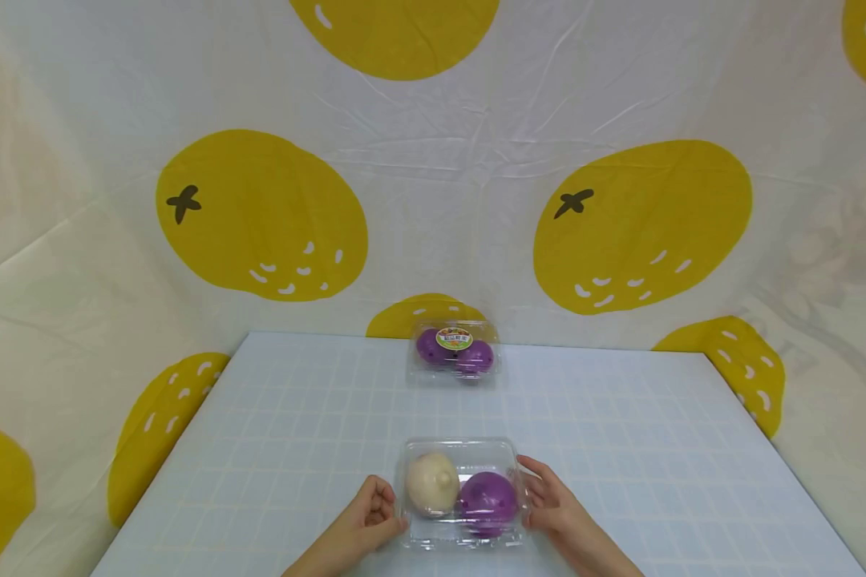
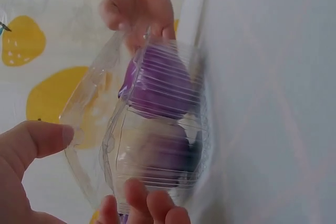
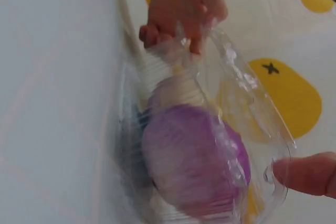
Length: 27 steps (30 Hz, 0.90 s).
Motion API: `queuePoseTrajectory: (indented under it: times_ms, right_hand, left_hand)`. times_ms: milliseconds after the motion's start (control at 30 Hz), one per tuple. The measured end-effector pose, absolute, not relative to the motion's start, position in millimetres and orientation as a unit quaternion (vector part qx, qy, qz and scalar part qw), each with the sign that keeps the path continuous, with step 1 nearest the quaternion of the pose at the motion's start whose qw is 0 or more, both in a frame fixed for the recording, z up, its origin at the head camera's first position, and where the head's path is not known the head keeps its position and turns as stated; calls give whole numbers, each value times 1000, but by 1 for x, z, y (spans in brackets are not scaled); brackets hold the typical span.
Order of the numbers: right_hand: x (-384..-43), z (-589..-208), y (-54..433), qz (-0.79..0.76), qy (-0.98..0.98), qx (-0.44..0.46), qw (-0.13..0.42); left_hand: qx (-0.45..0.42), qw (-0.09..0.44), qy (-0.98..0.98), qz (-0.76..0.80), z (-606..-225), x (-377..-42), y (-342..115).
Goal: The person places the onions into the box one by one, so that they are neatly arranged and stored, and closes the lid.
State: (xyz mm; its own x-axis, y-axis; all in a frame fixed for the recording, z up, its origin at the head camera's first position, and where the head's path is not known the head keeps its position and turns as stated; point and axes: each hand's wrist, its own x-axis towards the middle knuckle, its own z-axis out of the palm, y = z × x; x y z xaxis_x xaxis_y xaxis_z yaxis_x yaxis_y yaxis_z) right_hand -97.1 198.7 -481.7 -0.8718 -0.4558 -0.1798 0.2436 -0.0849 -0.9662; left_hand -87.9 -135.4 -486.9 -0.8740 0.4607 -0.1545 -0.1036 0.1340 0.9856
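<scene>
A clear plastic clamshell box (image 1: 456, 457) sits at the table's near side. Inside are a cream-white round piece with a small knob (image 1: 433, 482) and a purple round piece (image 1: 488, 501). My left hand (image 1: 364, 513) holds the box's left side, its thumb on the lid's edge and its fingers curled by the ridged side wall. On the opposite side, my right hand (image 1: 563, 513) holds the box, with its thumb (image 3: 307, 174) against the lid's rim. Both wrist views show the lid (image 2: 86, 103) tilted up, apart from the base along the near edge.
A second clear box (image 1: 491, 370) with purple round pieces and an oval label (image 1: 454, 339) stands at the table's back edge. Pale blue grid cloth covers the table (image 1: 296, 433). Behind and beside it hangs a white curtain (image 1: 447, 200) with yellow fruit prints.
</scene>
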Motion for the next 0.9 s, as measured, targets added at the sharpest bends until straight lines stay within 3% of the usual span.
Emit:
queuePoseTrajectory:
  times_ms: [467, 900]
  right_hand:
    - [-103, -486, 218, -651, 702, -110, 266]
    - [-103, -502, 220, -679, 572, -169, 427]
  left_hand:
    - [168, 337, 684, 624, -503, -91, -142]
    - [175, 398, 565, 701, -522, -96, -135]
